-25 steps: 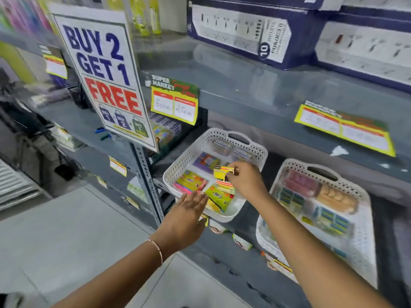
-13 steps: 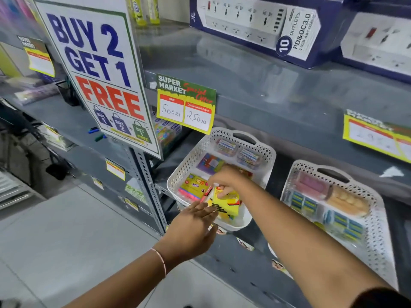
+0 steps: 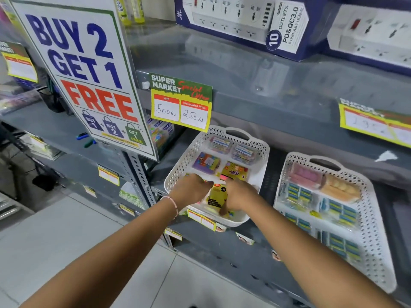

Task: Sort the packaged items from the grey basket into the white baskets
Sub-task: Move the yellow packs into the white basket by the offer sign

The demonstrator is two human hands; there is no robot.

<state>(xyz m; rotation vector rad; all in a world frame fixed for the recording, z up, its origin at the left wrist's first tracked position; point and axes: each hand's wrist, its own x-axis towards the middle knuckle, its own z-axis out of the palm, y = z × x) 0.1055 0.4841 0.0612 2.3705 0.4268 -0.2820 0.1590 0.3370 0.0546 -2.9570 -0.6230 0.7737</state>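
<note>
My two forearms reach in from the bottom edge, and both hands are down inside the near end of the left white basket [image 3: 178,172] on the grey shelf [image 3: 278,96]. The left hand [image 3: 191,188], a thin bracelet at its wrist, is curled knuckles-up just left of the yellow pack [image 3: 216,196]; whether its fingers pinch anything I cannot tell. The right hand [image 3: 239,194] sits just right of that pack, thumb pressed down by its lower corner, fingers hidden. The yellow pack lies between the two hands. Beyond them lie a purple pack [image 3: 205,162] and another yellow pack [image 3: 234,171]. Further right, the second white basket [image 3: 373,218] holds blue packs.
</note>
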